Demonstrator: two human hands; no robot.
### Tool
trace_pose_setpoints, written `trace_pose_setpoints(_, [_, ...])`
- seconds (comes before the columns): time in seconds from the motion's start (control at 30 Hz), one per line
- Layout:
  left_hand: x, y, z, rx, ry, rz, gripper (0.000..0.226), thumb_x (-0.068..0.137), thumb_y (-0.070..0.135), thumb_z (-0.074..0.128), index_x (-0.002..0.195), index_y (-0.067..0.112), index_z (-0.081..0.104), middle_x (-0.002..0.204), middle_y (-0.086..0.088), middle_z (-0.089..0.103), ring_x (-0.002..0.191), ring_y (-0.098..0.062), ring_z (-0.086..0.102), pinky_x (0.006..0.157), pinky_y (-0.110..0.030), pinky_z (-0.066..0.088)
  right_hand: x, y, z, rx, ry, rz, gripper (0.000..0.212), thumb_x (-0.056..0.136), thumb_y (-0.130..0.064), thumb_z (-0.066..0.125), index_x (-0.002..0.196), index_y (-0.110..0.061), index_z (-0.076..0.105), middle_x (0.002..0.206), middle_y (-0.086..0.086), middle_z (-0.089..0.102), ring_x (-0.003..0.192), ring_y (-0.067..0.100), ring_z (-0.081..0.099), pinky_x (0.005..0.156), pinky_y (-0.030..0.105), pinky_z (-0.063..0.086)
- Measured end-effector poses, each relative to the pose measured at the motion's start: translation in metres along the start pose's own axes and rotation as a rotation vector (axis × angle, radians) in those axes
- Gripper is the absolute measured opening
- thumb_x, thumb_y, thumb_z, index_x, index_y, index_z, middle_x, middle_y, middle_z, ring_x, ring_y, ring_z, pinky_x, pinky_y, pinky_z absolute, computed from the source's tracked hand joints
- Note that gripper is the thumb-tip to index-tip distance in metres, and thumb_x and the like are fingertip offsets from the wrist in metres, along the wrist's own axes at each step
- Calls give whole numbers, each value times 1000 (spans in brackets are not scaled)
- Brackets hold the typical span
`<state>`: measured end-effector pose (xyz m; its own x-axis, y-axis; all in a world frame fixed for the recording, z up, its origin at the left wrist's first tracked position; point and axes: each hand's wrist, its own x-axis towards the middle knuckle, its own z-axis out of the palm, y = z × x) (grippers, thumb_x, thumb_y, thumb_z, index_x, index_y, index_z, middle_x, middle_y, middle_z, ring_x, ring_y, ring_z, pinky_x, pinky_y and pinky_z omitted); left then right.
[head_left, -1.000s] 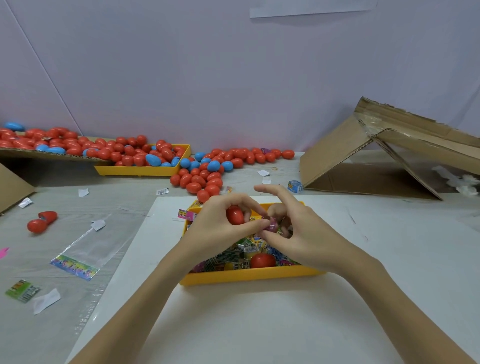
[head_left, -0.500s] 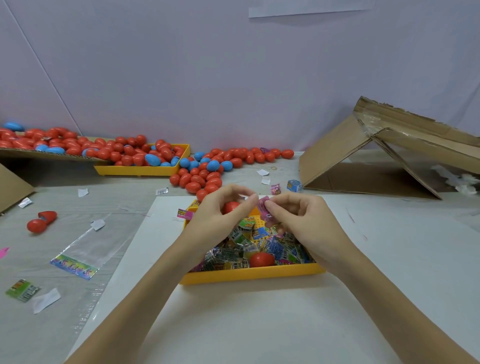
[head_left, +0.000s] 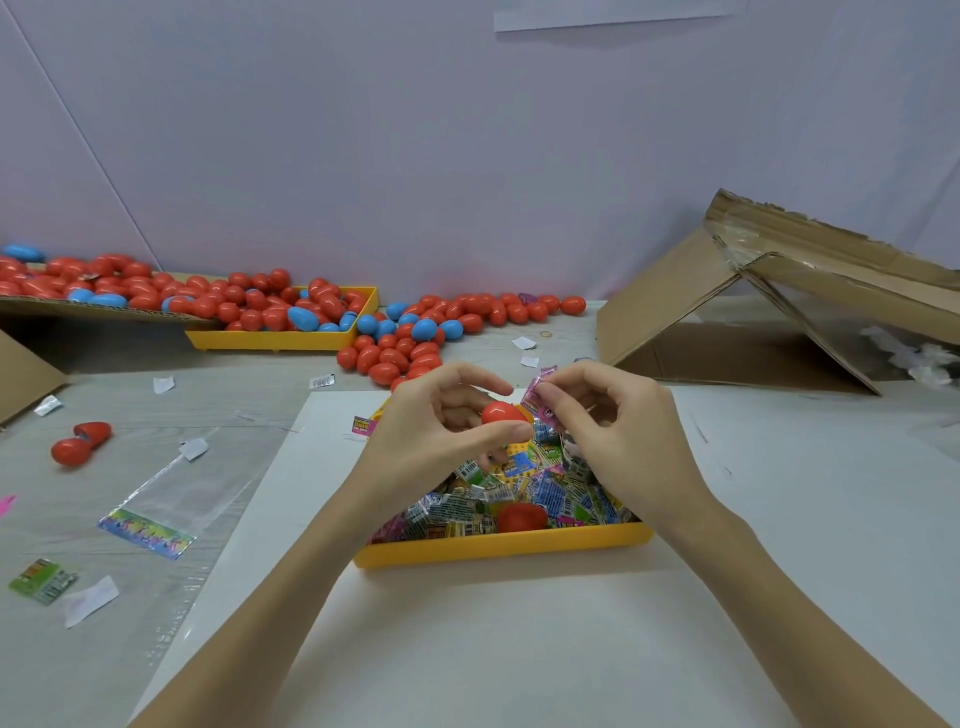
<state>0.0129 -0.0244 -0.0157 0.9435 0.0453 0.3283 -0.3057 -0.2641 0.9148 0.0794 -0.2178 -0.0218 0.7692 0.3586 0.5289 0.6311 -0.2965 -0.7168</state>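
A yellow tray (head_left: 498, 545) sits in front of me on a white sheet, full of several small colourful packets (head_left: 524, 480) and one red egg piece (head_left: 522, 517). Above its far half, my left hand (head_left: 436, 431) grips a red plastic egg half (head_left: 501, 413) between thumb and fingers. Just right of it, my right hand (head_left: 618, 431) pinches a small pink packet (head_left: 540, 402) by thumb and forefinger, close to the egg half.
Several red and blue eggs (head_left: 400, 353) lie heaped at the back, some in a second yellow tray (head_left: 280, 340). A folded cardboard box (head_left: 753, 322) stands at the right. An open red egg (head_left: 78, 444), a clear bag (head_left: 156, 504) and paper scraps lie left.
My right hand has lifted the pink packet out of the tray and up beside the egg half. My left hand has turned slightly, showing more of the red egg half.
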Motion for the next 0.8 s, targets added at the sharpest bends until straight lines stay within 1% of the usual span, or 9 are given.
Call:
trace_pose_setpoints(0.1, [-1, 0, 2, 25, -14, 21, 42, 74, 29, 87, 109, 16, 69, 85, -8, 78, 68, -28, 76, 61, -28, 62, -1, -1, 1, -5, 13, -24, 14, 96, -30, 67, 102, -22, 77, 86, -22, 69, 88, 0, 67, 73, 13, 53])
trace_pose_setpoints(0.2, [-1, -1, 3, 36, -29, 26, 42, 75, 30, 87, 109, 15, 68, 86, -5, 79, 68, -25, 77, 61, -27, 62, -1, -2, 2, -3, 21, -52, 12, 96, -28, 68, 100, -22, 77, 85, -21, 71, 86, 2, 68, 72, 15, 53])
trace_pose_setpoints(0.33, [-1, -2, 3, 18, -21, 16, 41, 76, 31, 86, 108, 12, 69, 87, -8, 79, 69, -29, 76, 63, -31, 63, -1, -3, 3, 0, 5, -69, 11, 97, -26, 69, 100, -20, 77, 86, -19, 71, 85, 4, 67, 72, 18, 54])
trace_pose_setpoints(0.43, [0, -1, 2, 10, -12, 11, 38, 77, 32, 85, 106, 12, 72, 87, -8, 78, 69, -29, 76, 63, -28, 62, -1, -4, 3, 15, 6, -70, 9, 97, -24, 69, 100, -19, 77, 86, -18, 71, 85, 5, 67, 71, 19, 55])
trace_pose_setpoints(0.57, [1, -1, 1, 9, -7, 10, 37, 76, 31, 86, 105, 13, 73, 84, -9, 78, 67, -26, 76, 62, -25, 60, -1, -5, 2, 63, 28, -35, 8, 97, -23, 69, 98, -20, 77, 85, -17, 72, 85, 5, 68, 73, 18, 55])
trace_pose_setpoints(0.8, [1, -1, 1, 6, -23, 15, 38, 77, 32, 85, 106, 11, 72, 85, -9, 78, 68, -28, 75, 63, -26, 61, -2, -7, 3, 54, 0, -27, 8, 97, -21, 69, 98, -20, 77, 86, -14, 73, 85, 7, 68, 73, 21, 56])
